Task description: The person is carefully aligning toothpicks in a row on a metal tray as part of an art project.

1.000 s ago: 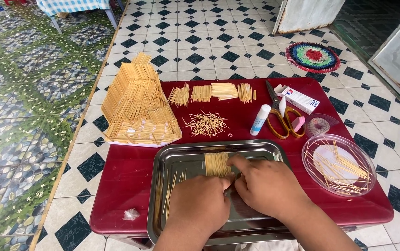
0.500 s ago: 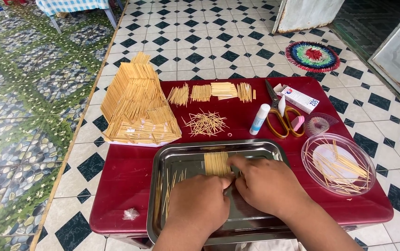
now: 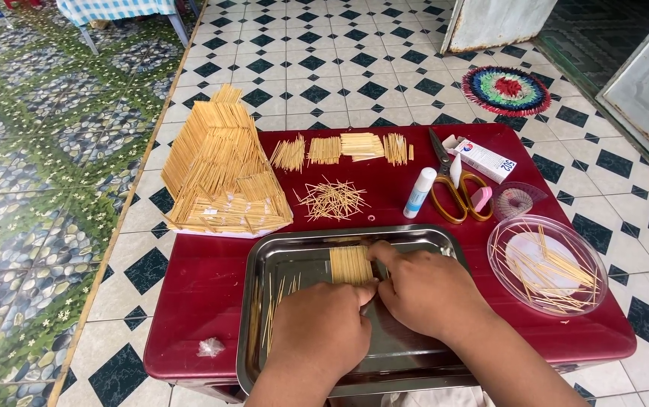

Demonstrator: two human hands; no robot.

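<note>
Toothpick mat (image 3: 351, 264) in steel tray (image 3: 294, 249), red table (image 3: 204, 279)

I'm sitting at home, on a porch or entry floor laid with black-and-white diamond tiles (image 3: 324, 68) that meet green flowered ones (image 3: 30, 188). A round crocheted mat (image 3: 506, 90) lies by a doorway (image 3: 641, 83), and a cloth-covered table (image 3: 113, 11) stands at the far edge. My low red counter (image 3: 204, 279) carries hobby stuff: scissors (image 3: 456, 188), a glue stick (image 3: 419, 192) and a stick-built house (image 3: 222, 173).

Left hand (image 3: 323, 336), right hand (image 3: 424, 290) press stick panel (image 3: 351, 264) in steel tray (image 3: 294, 249).
</note>
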